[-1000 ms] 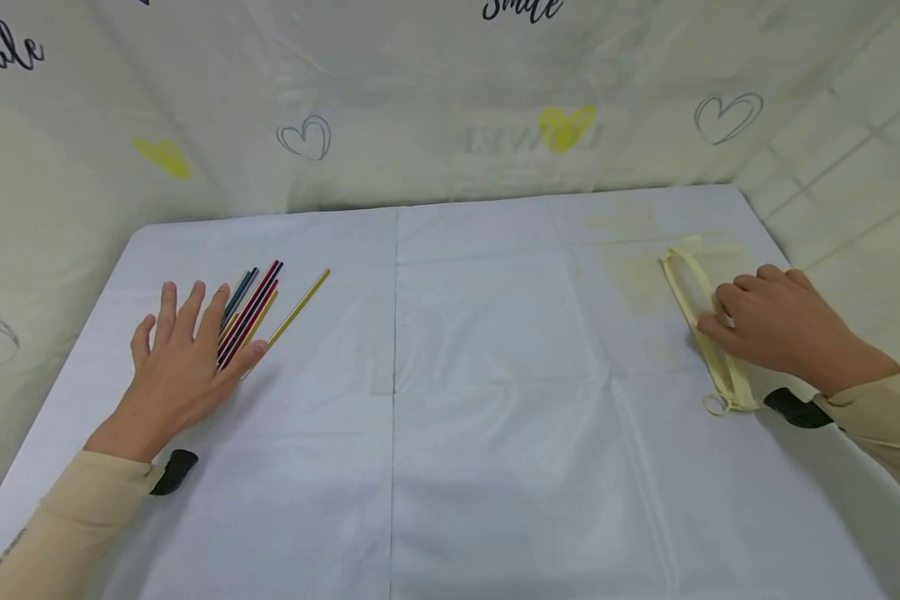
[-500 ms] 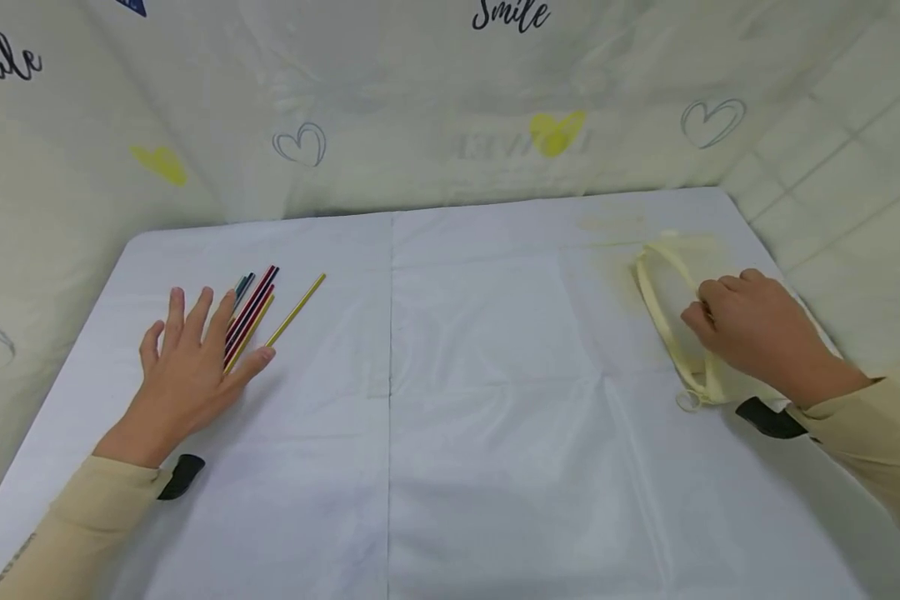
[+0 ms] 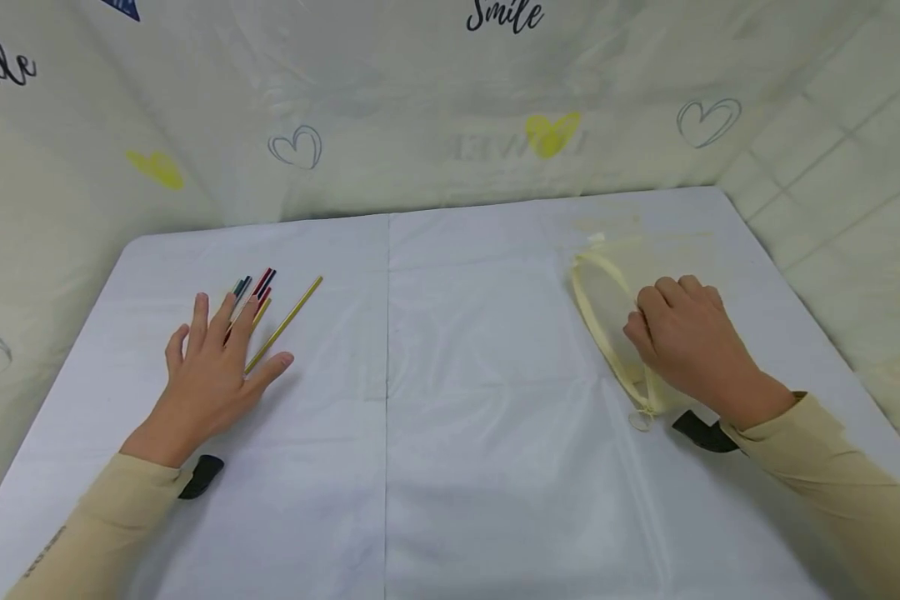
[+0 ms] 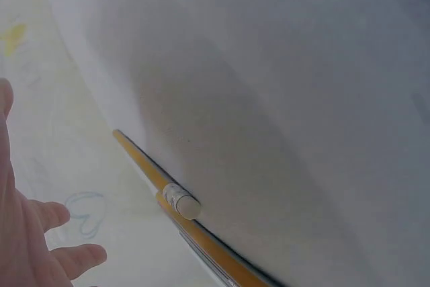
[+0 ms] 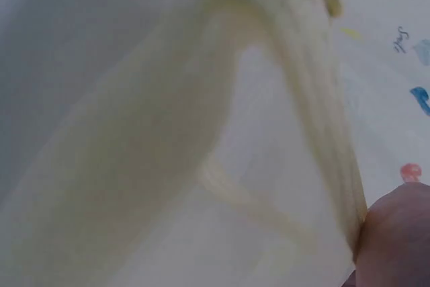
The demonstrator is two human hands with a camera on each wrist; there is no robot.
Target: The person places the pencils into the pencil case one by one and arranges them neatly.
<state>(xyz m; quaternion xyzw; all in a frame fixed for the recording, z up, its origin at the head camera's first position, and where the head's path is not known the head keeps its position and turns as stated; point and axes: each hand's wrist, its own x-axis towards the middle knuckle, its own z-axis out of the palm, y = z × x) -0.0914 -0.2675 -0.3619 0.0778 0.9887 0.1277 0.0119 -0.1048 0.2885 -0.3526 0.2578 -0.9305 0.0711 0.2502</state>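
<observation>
Pencils [image 3: 265, 283] half hidden, pouch [image 5: 168, 99] kinda blurry up close
Left hand [image 3: 210, 367] covers most of their near ends, and the sleeve print [image 3: 45, 552] is too tiny to read. Right wrist cam crops the right hand [image 5: 396, 236] at the corner.

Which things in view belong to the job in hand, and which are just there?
Likely part of the job:
translucent pouch, gripped by the right hand
pencil bundle, partly covered by the spread left hand
gold pencil, beside the bundle

Likely just there:
printed backdrop
white-covered table, only the work surface
black piece by the right cuff
</observation>
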